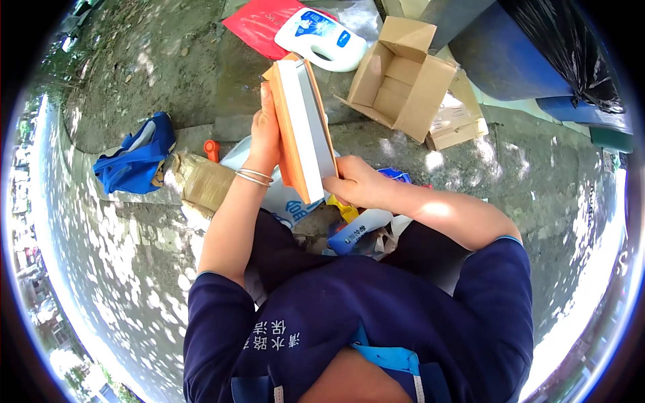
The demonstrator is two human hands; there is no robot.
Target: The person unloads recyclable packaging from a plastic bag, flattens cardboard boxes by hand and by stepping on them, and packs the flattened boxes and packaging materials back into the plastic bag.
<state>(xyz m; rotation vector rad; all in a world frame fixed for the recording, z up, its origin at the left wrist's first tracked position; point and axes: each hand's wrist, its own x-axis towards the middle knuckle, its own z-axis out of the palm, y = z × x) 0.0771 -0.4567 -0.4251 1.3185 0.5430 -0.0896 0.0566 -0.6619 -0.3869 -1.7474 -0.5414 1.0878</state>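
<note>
The person's left arm rises from a bent elbow beside the dark blue shirt (363, 302), forearm aimed forward and slightly inward, two thin bangles (254, 177) at the wrist. The right forearm comes in almost crosswise from an elbow held out to the side.

The right hand (359, 181) pinches the near right edge of an orange box (306, 134), thumb and fingers curled in on it. The left hand (265, 134) grips the opposite side farther up, one digit laid straight along the orange face; its other fingers are partly hidden. The box is held up in front of the body above the paved ground, its long axis running mostly fore and aft and tilted, the far end leaning left and the near end pointing back toward the torso. A narrow white side faces up.

Below the hands, between the knees, are a white bag with blue lettering (292, 205), a yellow item (346, 209) and a blue-and-white packet (359, 232).

Farther out on the left lie a brown parcel (208, 181) and a small orange-red object (212, 149), then a blue bag (138, 158) at the paving's edge by bare earth. Ahead, an open carton (396, 87) spreads its flaps near a white jug (321, 41), which overlaps a red bag (259, 23). Blue bins (504, 57) stand far right.
</note>
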